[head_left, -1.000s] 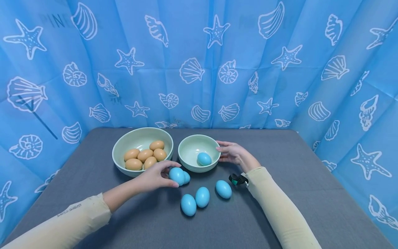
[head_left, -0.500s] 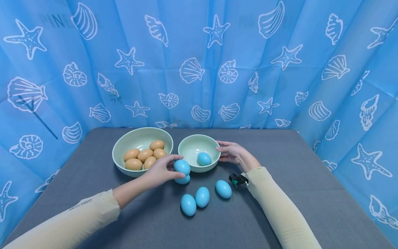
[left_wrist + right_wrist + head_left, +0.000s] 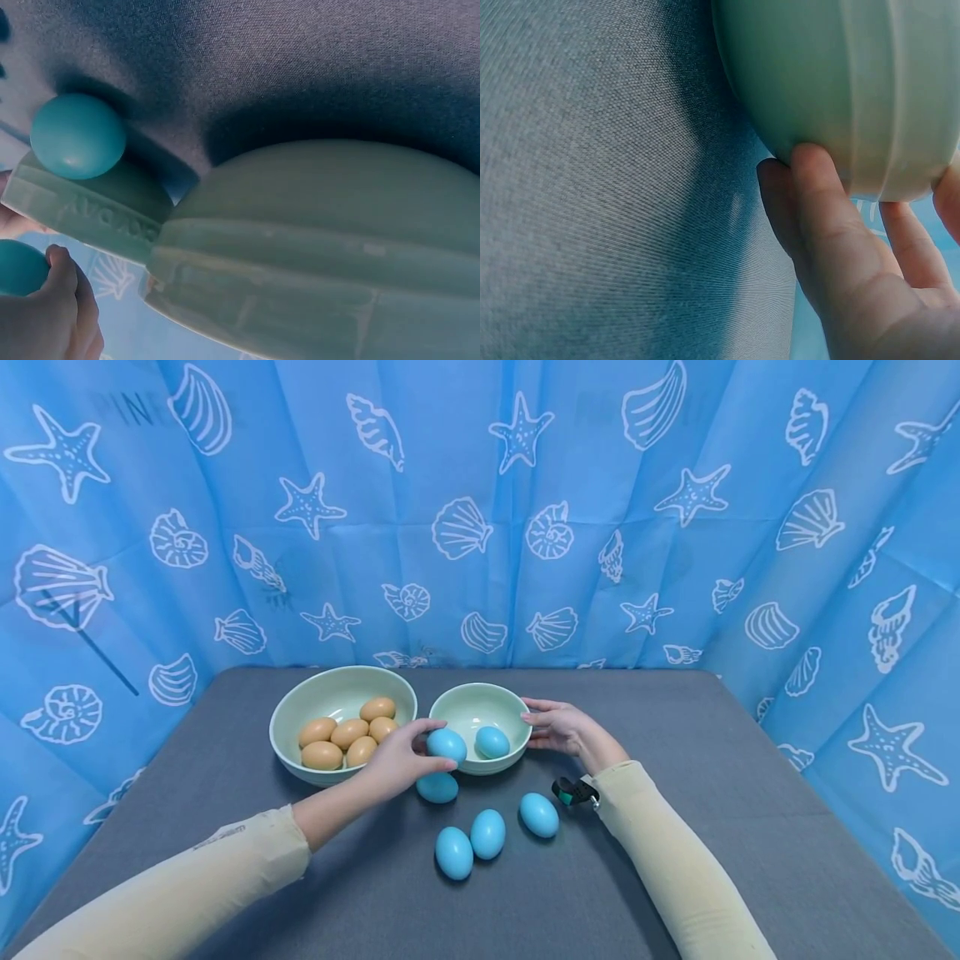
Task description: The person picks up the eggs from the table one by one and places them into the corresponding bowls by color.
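My left hand [image 3: 399,758] pinches a blue egg [image 3: 447,746] between thumb and fingers, at the left rim of the smaller pale green bowl [image 3: 474,703]. One blue egg [image 3: 492,742] lies inside that bowl. At the bowl's right side my right hand [image 3: 562,729] grips the wall; in the right wrist view its fingers [image 3: 821,187] lie along the outside, with the thumb up by the rim. Just below the held egg, another blue egg [image 3: 437,788] rests on the table, also seen large in the left wrist view [image 3: 78,136].
Left of the small bowl stands a larger pale green bowl [image 3: 285,735] with several brown eggs [image 3: 322,756]. Nearer the front, 3 blue eggs [image 3: 454,853] lie on the grey cloth [image 3: 675,860]. A black strap [image 3: 574,792] hangs by the right sleeve. A blue shell-print curtain [image 3: 480,585] closes off the back.
My left hand has carried its blue egg up and to the right, to the small bowl's rim, uncovering the egg beneath. My right hand stays at the bowl.
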Demonstrator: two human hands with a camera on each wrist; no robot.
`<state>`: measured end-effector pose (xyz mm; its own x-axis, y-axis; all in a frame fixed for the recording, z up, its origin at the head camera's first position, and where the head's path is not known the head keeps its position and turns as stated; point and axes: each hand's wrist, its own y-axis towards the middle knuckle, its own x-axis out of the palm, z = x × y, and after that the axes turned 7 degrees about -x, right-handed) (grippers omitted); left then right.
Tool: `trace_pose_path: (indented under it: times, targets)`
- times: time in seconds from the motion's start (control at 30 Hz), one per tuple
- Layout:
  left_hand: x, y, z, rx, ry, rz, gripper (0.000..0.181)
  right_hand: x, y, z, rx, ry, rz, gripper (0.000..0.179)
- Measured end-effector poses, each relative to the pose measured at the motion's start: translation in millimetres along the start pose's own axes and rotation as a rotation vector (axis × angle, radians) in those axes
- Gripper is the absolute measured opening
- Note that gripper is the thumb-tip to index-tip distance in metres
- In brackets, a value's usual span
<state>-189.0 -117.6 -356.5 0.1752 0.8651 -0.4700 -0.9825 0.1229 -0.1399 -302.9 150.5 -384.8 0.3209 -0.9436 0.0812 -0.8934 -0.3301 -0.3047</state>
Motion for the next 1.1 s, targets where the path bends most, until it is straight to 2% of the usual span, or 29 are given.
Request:
trace_pose_path:
  times: [0.4, 0.9, 1.1]
  targets:
    - [6.8, 13.8, 8.2, 0.005, 0.041, 0.043, 0.065, 1.0, 0.5, -0.5, -0.001, -0.014, -0.001, 0.057]
    - [13.8, 30.1, 15.5, 0.010, 0.062, 0.010, 0.064, 1.9, -1.6, -1.1, 0.003, -0.010, 0.005, 0.056]
    - [15.8, 40.3, 17.8, 0.037, 0.181, 0.000, 0.062, 1.5, -1.9, -1.5, 0.008, -0.010, 0.001, 0.057]
